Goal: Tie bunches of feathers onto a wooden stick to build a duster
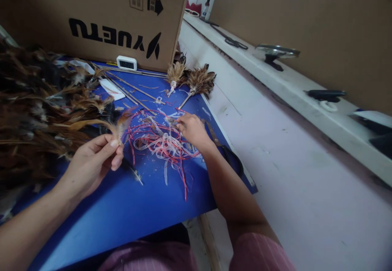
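My left hand [98,154] pinches a few brown and tan feathers [102,123] by their quill ends, between thumb and fingers. Left of it spreads a large heap of dark and brown feathers [45,107]. At the right side of a tangle of pink and clear plastic string [162,142], my right hand [195,131] has its fingers drawn together; what is between them, if anything, I cannot make out. Beside that wrist lie what look like scissors [233,158] with a dark handle, partly covered by the arm. A loose dark feather [136,176] rests between the hands.
Two small feather dusters [199,80] lie at the back right of the blue table [122,218]. Thin sticks [134,87] and a white digital clock [126,63] are near a large cardboard box [107,1]. A white ledge [245,52] with several items runs along the right wall.
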`<state>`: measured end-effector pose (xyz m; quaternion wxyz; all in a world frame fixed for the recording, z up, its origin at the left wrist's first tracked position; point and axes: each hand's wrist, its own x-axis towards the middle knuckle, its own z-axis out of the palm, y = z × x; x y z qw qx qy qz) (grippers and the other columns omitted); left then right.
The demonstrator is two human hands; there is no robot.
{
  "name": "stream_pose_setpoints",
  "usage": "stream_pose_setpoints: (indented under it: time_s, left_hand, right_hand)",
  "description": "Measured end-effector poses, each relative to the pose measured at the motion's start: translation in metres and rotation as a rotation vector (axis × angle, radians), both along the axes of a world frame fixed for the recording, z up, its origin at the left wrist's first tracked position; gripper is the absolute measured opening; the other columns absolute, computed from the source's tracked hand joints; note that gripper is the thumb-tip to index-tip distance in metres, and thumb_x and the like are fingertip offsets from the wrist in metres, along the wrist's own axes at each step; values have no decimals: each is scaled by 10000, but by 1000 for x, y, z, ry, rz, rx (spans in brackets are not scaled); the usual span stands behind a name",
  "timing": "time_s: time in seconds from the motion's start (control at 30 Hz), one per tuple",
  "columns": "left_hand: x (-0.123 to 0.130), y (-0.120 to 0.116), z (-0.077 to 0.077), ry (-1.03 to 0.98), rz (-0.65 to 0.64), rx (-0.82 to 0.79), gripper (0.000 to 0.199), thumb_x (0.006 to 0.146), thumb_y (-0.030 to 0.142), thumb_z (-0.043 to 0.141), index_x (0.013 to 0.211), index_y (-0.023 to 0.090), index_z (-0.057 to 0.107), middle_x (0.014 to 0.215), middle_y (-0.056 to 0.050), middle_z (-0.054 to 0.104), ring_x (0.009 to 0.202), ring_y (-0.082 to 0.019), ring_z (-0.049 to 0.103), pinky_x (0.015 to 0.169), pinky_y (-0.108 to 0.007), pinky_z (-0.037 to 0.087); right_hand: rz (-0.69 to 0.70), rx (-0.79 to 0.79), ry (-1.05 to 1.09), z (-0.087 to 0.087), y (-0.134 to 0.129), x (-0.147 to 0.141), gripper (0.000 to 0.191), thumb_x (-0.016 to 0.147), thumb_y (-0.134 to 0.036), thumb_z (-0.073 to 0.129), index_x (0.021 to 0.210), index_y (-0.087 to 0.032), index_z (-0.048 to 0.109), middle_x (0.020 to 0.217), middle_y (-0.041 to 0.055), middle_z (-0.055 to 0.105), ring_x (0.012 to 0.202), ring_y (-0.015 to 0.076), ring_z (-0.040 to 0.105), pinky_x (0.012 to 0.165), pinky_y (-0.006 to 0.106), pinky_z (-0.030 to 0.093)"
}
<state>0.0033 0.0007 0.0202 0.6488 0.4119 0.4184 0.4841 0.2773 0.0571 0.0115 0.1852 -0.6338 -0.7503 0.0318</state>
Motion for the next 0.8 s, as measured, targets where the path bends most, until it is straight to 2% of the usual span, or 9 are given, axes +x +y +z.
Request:
stream_pose_setpoints:
  time_s: [0.27,0.37,0.47,0.57,0.67,0.8]
  left_hand:
    - [-1,-1,0,4,-38,21,237,725,287,757,697,139,574,615,20,572,478,-58,470,458,-173,389]
    - [-3,-1,-1,-7,-46,32,226,739,293,746,704,137,585,607,19,567,483,-58,467,457,-171,383]
    - [-3,-1,-1,-15,-49,57,221,750,292,737,705,139,584,598,19,561,488,-63,470,461,-176,387]
    - [-3,-2,0,-13,-57,76,221,769,297,720,701,141,579,583,23,553,481,-61,465,466,-176,379]
    - [-3,-3,-1,-9,-74,84,210,792,297,697,709,145,579,574,25,550,480,-60,464,477,-176,374]
    - [-3,-3,-2,-7,-80,90,209,793,295,694,702,148,577,578,24,552,476,-63,464,485,-184,385]
  right_hand:
    - [23,-119,-27,13,11,-19,174,831,-226,565,795,-154,720,892,128,713,894,236,640,814,326,436]
    - [-9,-192,22,13,21,-26,129,772,-155,593,699,-131,696,858,158,710,890,258,643,823,341,427]
    - [-31,-219,109,11,30,-23,146,751,-91,568,657,-133,671,778,122,709,819,216,647,782,305,440]
    - [-35,-232,257,11,35,-15,99,771,-152,581,727,-138,669,692,44,684,673,140,618,657,235,453]
    - [-36,-245,448,16,34,-7,143,810,-240,558,788,-130,648,643,9,647,538,88,555,541,201,442]
    - [-3,-348,1015,27,25,-3,168,718,-300,669,722,-144,610,629,-5,619,504,72,529,479,196,435]
